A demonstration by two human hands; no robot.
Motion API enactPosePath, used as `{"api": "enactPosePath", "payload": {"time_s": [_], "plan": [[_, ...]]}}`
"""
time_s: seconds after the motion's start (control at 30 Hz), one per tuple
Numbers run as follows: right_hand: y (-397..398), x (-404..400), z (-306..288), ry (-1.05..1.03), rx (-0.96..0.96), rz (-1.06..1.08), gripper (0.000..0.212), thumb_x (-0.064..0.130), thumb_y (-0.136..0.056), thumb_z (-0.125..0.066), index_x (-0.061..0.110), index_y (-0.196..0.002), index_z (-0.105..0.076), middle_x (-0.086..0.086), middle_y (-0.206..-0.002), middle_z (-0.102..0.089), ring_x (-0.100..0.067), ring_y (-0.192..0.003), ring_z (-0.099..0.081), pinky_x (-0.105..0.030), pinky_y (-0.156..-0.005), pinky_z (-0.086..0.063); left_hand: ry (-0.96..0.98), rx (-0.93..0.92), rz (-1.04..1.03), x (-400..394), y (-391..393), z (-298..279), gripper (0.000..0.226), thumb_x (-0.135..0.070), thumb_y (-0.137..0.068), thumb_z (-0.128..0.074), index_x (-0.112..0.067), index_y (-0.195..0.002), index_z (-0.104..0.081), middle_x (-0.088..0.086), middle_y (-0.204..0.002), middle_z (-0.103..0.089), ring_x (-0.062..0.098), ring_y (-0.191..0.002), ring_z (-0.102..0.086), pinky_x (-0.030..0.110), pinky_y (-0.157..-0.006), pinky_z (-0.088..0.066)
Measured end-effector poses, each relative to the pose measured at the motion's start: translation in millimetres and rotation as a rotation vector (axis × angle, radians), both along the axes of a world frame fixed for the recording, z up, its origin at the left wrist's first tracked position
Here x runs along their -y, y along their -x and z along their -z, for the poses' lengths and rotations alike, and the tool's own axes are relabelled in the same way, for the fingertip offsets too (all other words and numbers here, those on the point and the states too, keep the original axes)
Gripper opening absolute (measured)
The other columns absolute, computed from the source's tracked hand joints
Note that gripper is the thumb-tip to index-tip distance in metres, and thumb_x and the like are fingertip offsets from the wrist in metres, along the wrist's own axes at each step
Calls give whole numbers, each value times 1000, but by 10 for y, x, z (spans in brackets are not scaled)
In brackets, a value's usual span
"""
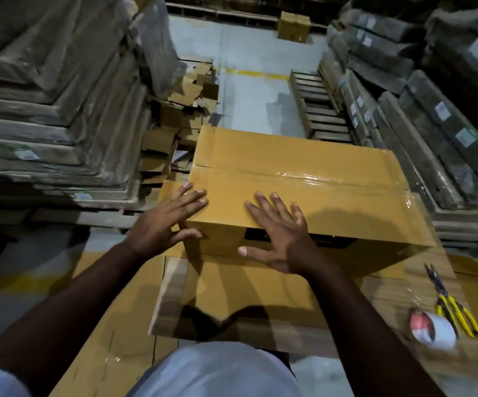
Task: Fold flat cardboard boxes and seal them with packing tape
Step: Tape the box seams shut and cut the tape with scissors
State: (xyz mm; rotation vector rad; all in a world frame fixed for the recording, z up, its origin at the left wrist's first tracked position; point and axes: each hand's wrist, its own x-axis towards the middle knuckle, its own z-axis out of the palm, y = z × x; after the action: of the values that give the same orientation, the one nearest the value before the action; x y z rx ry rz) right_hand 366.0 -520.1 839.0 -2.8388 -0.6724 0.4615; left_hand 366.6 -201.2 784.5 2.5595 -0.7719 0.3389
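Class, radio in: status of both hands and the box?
Left hand and right hand open, flat on box. Top seam taped. Tape roll, scissors idle at right. Nothing in the way.

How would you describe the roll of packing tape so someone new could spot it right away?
Start at the big taped cardboard box under both hands. Look to its near right on the flat cardboard. The tape roll lies beside yellow-handled scissors; it is the only round, whitish thing there.

box: tan-yellow, glossy clear tape strip, black print on its side
tape roll: white, red core
scissors: yellow-and-black handles
floor: pale grey, yellow line
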Motion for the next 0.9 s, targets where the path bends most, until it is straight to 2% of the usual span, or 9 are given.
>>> {"api": "enactPosePath", "payload": {"time_s": [0.13,0.23,0.3,0.37,0.43,0.53,0.63,0.8,0.9], "plan": [[119,-120,35,-27,43,95,94,85,-90,-41,45,-166,-1,17,-172,19,-14,-159,20,-49,-128,10,6,-82,16,2,56,66,90,-46,-86,-77,-12,-159,-36,3,-171,-24,26,-160,-12,50,-124,-29],[171,-307,-187,-282,7,232,63,67,-101,-48,37,-156,-43,11,-171,-26,-17,-160,-18,-43,-127,-20,-25,-67,0,-27,40,-74,79,-61,-94,-66,-16,-155,-45,0,-168,-33,19,-159,-18,55,-126,-24],[39,-468,-326,-491,43,296,48,50,-109,-45,30,-151,-53,8,-164,-43,-16,-153,-35,-38,-124,-31,-33,-13,-25,69,-48,-244,62,-57,-104,-46,-18,-153,-49,0,-162,-43,16,-156,-27,52,-127,-22],[-189,-610,-319,-442,164,207,52,42,-113,-37,28,-163,-36,8,-172,-25,-14,-161,-15,-37,-130,-14,-62,-28,-66,315,-181,-389,61,-49,-108,-32,-18,-160,-37,1,-165,-37,15,-157,-23,44,-128,-20],[-405,-686,-198,-274,151,120,58,41,-114,-27,26,-169,-14,8,-176,-5,-14,-162,3,-40,-131,0,-128,-133,-113,613,-325,-434,69,-51,-106,-16,-17,-165,-19,3,-171,-22,15,-160,-10,39,-130,-13],[-556,-540,-9,-60,110,97,65,54,-111,-15,26,-169,-5,7,-176,1,-15,-162,3,-48,-131,2,-315,-246,-188,792,-515,-357,83,-61,-97,5,-17,-166,-5,3,-174,-4,16,-160,2,39,-131,-3],[-662,7,41,-29,86,184,82,74,-100,-4,29,-168,-3,10,-175,4,-14,-162,5,-51,-130,2,-330,-307,-273,714,-581,-317,88,-74,-98,2,-18,-166,2,-1,-173,6,16,-159,8,42,-130,2],[-728,1277,73,55,161,610,77,67,-105,-10,24,-168,-8,3,-177,-1,-19,-162,-1,-56,-130,-4,-369,-299,-394,771,-578,-339,93,-80,-97,0,-17,-166,2,2,-173,5,18,-159,8,46,-129,6],[-775,1235,105,57,135,622,82,69,-104,-9,18,-168,-1,-2,-176,3,-23,-162,4,-52,-131,-1,-343,-331,-373,1035,-614,-399,93,-78,-99,-8,-13,-165,0,6,-173,5,21,-160,6,42,-129,5]]}}
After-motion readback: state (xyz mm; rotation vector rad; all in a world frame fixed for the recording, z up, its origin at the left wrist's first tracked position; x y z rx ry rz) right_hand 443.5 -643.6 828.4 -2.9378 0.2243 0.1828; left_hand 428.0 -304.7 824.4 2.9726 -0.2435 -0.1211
